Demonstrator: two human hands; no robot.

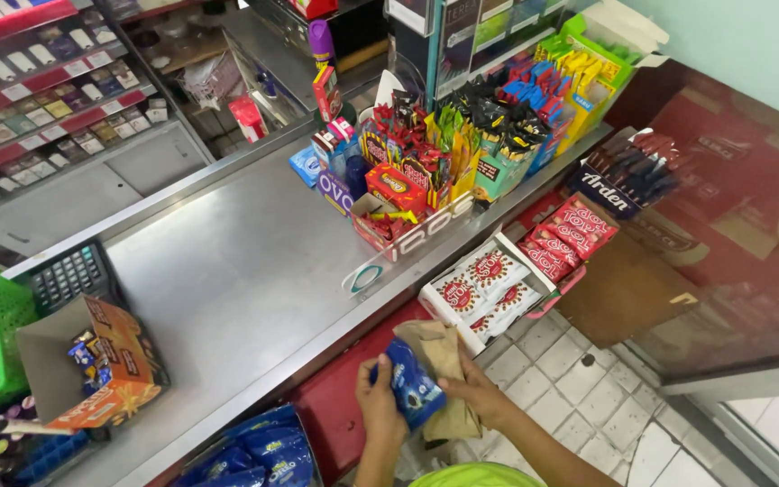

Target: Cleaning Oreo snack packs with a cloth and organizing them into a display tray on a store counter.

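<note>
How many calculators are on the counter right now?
1: a black calculator at the counter's far left end, behind the open orange carton. Others could be hidden behind stock.

Bright, sharp; perhaps slight edge warp.

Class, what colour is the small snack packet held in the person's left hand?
Dark blue with white markings; the snack packet shows best in the head view, against a brown paper bag.

The steel counter (pixel 227 280) lies open mid-span, hemmed by snack racks (pixel 462 135), an orange carton (pixel 110 365) and calculator (pixel 69 275).
</note>
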